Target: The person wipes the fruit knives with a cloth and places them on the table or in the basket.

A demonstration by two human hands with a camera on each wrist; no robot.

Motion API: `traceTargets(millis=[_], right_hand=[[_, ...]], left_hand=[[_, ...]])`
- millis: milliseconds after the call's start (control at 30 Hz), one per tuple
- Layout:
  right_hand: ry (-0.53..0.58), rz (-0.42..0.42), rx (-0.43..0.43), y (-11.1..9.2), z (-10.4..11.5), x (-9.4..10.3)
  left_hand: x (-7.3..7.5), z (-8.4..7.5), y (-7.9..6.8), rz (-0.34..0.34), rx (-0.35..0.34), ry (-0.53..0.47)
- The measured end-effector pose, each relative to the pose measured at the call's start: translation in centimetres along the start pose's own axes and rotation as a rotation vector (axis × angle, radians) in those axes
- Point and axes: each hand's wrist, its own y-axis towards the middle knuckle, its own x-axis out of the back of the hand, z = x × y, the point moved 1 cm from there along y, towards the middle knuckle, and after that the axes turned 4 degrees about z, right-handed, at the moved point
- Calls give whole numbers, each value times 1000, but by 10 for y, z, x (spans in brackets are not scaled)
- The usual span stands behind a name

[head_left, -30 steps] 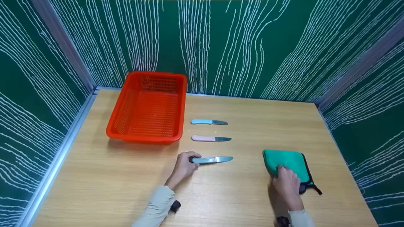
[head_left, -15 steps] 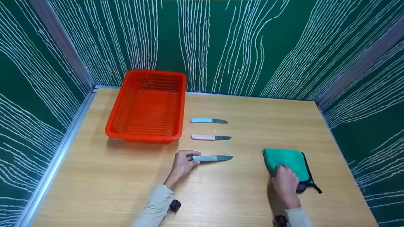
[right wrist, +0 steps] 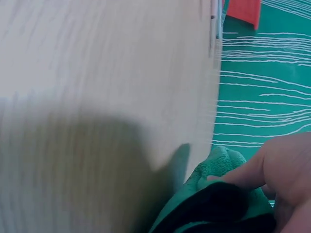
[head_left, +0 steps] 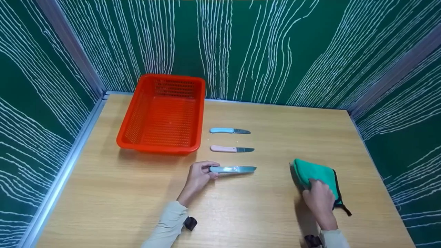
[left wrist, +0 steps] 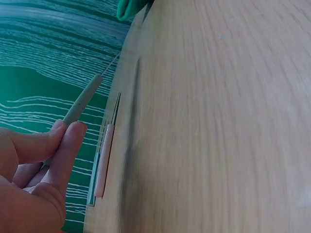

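My left hand [head_left: 198,176] pinches a knife [head_left: 232,169] by its pale green handle between thumb and fingers, the blade pointing right. In the left wrist view the knife [left wrist: 82,99] is tilted and held above the table. On the right, my right hand [head_left: 319,199] grips a folded green cloth [head_left: 315,172] with black edging and a small black loop. The right wrist view has the cloth [right wrist: 223,162] bunched under the thumb, its shadow falling on the wood. Beyond the held knife, a pink-handled knife [head_left: 224,148] and a blue-handled knife [head_left: 222,130] lie parallel.
An orange-red plastic basket [head_left: 172,150] with perforated sides stands at the back left, with nothing in it. The light wooden table [head_left: 248,213] is bounded by green panels [head_left: 241,51] with white wavy lines. Small pale crumbs lie near the pink-handled knife.
The left hand has raised and turned the knife slightly, its blade catching the light differently. The right hand has shifted a little right, tilting and lifting the cloth's left side.
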Motion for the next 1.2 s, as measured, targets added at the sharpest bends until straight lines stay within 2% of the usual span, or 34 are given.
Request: traceTargets(millis=[100, 267, 333, 500, 667, 900, 1200], right_hand=[[30, -52, 6, 1, 3, 6], [70, -110, 11, 2, 9, 16], [83, -105, -10, 1, 11, 20], [136, -100, -51, -1, 18, 32], [207, -125, -70, -2, 26, 42], [289, -109, -98, -3, 39, 54], [343, -126, -80, -10, 56, 66]], left_hand=[[0, -14, -7, 6, 8, -27], [2, -13, -8, 7, 13, -21], [3, -6, -6, 3, 10, -24], [4, -11, -10, 16, 15, -40], [4, -21, -13, 35, 21, -74], [2, -48, -27, 45, 1, -62], [-4, -58, -34, 57, 33, -121]])
